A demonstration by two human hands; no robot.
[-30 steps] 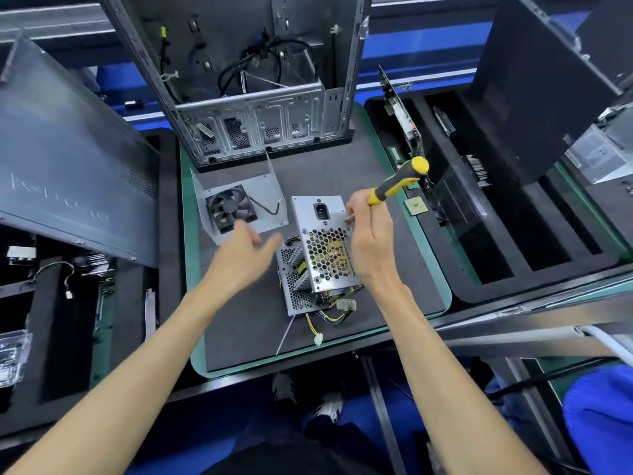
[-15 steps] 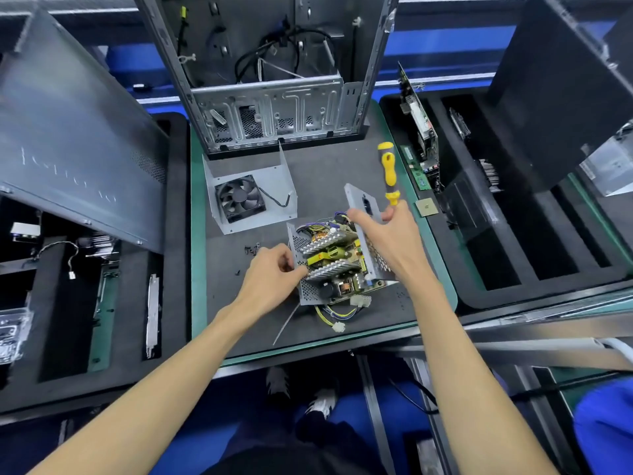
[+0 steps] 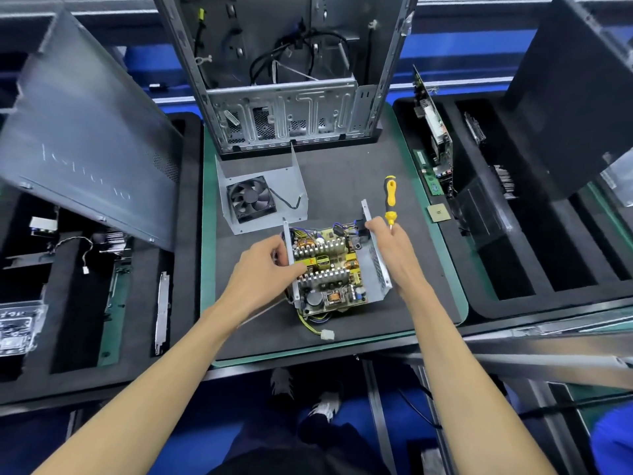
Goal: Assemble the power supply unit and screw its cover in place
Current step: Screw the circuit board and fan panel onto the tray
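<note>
The power supply unit (image 3: 330,269) lies open side up on the dark mat, showing its circuit board, heat sinks and yellow parts. My left hand (image 3: 265,269) grips its left metal wall. My right hand (image 3: 390,248) holds the right perforated wall and also pinches a yellow-handled screwdriver (image 3: 389,197), whose handle points up and away. The cover (image 3: 260,197), a bent metal sheet with a black fan, rests apart on the mat behind the unit. Yellow and black wires with a white plug (image 3: 327,334) trail from the unit's near end.
An open computer case (image 3: 287,108) stands at the back of the mat (image 3: 342,180). A grey side panel (image 3: 85,138) leans at the left. Foam trays (image 3: 513,269) with circuit boards and a small chip (image 3: 438,213) lie at the right; another tray with parts is at the left.
The unit was tipped over from its perforated face up to its open side up. My left hand moved in and took its left wall. The screwdriver handle swung upright.
</note>
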